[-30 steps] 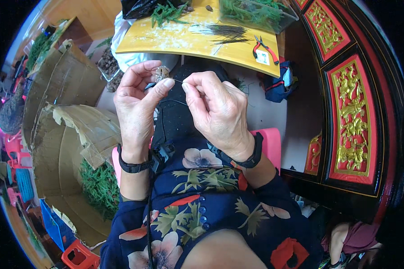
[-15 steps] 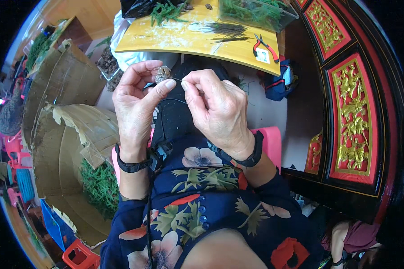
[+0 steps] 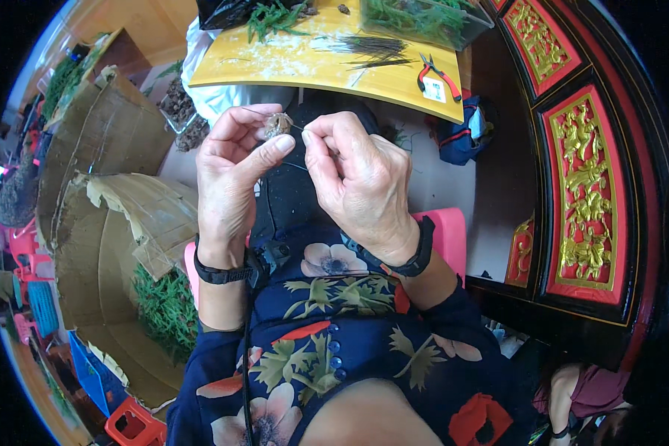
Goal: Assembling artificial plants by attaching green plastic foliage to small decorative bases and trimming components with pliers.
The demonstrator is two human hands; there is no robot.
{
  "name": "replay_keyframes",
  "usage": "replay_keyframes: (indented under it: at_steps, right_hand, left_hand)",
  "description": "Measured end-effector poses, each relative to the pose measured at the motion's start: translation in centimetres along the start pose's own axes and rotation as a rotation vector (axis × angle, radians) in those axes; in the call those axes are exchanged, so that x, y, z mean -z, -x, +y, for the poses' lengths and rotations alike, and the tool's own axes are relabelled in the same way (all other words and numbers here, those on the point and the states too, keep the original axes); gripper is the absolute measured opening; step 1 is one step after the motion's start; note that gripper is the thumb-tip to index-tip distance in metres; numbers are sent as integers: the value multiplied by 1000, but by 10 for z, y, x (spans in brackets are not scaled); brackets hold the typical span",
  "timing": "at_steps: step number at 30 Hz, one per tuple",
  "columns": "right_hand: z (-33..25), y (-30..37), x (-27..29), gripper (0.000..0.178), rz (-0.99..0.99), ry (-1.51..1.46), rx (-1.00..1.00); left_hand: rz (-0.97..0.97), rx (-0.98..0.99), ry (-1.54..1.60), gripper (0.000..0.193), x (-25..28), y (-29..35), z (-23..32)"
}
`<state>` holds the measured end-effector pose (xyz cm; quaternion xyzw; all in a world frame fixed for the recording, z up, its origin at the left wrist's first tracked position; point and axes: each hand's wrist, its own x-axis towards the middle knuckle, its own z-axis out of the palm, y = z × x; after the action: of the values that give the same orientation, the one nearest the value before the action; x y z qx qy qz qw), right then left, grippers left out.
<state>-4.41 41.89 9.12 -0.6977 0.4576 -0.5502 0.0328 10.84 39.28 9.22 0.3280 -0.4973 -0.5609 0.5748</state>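
Note:
A small brown pine cone is pinched between the thumb and fingers of my left hand, held up in front of my lap. Thin dark wire runs from the cone to my right hand, whose thumb and forefinger are closed on it. A loose end of wire also sticks out over the left fingers. How the wire goes round the cone is too small to make out fully.
Ahead stands a yellow table bearing dark wires, red-handled pliers, green sprigs and a clear box of greenery. A torn cardboard box is at left, a carved red-and-gold panel at right.
My left hand and the pine cone have shifted slightly right and the cone has turned a little, so less wire shows between the hands. My right hand has hardly moved.

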Motion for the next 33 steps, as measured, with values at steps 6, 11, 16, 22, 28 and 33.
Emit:
replay_keyframes:
  at_steps: [6, 11, 16, 22, 28, 33]
  right_hand:
    - [-3, -2, 0, 14, 38, -2, 54]
    - [-2, -2, -2, 14, 59, 9, 71]
    - [-2, -1, -2, 13, 45, -46, 54]
    - [1, -5, 5, 11, 8, -110, 18]
    - [2, -10, 12, 11, 23, -107, 86]
    - [4, -11, 15, 11, 11, -98, 124]
  left_hand:
    - [-85, 86, 130, 23, 1, 0, 6]
    - [-86, 98, 240, 21, 2, -3, 0]
    - [-148, 115, 354, 24, 5, -5, -3]
    - [-253, 139, 411, 26, 9, -5, -6]
    - [-308, 122, 385, 27, 10, -4, -6]
    - [-308, 146, 400, 26, 8, -3, -7]
